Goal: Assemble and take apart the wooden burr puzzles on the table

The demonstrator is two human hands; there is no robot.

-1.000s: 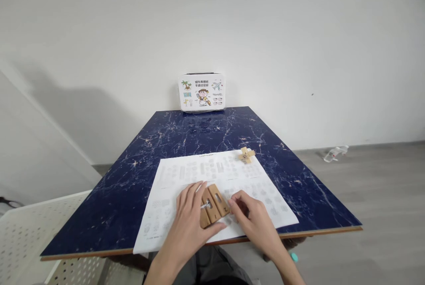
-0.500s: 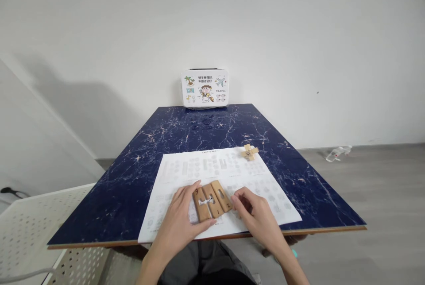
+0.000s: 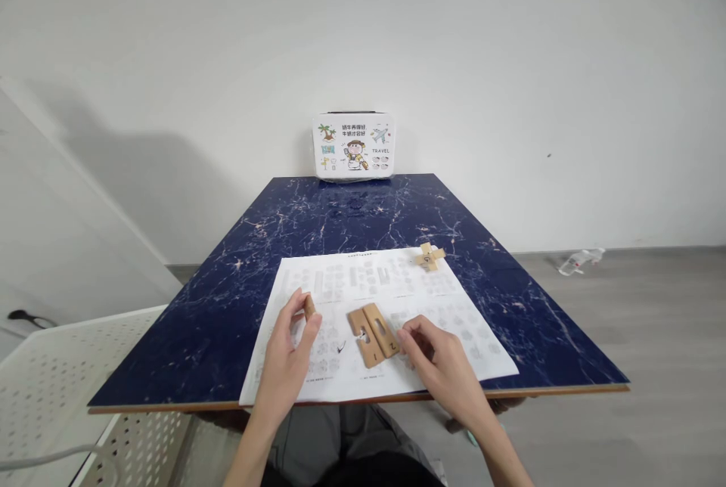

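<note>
My left hand (image 3: 292,343) is raised over the left half of a printed paper sheet (image 3: 295,389). Its thumb and fingers grip a wooden puzzle piece (image 3: 309,307), seen nearly edge-on. On the sheet, two flat wooden pieces lie side by side: one marked 1 (image 3: 370,357), with a notch in its left side, and one marked 2 (image 3: 381,332), with an oval slot. My right hand (image 3: 436,355) rests just right of piece 2, thumb and index fingertips closed together at its edge. What those fingers hold, if anything, is hidden.
A wooden cross-shaped assembly (image 3: 429,257) sits at the sheet's far right corner. The blue marbled table (image 3: 238,245) carries a white cartoon-printed case (image 3: 355,147) against the wall. A perforated white surface (image 3: 68,351) stands at left, and a clear plastic bottle (image 3: 581,261) lies on the floor.
My left hand has lifted the leftmost wooden piece away from the other two and moved it left and up. My right hand has hardly moved.
</note>
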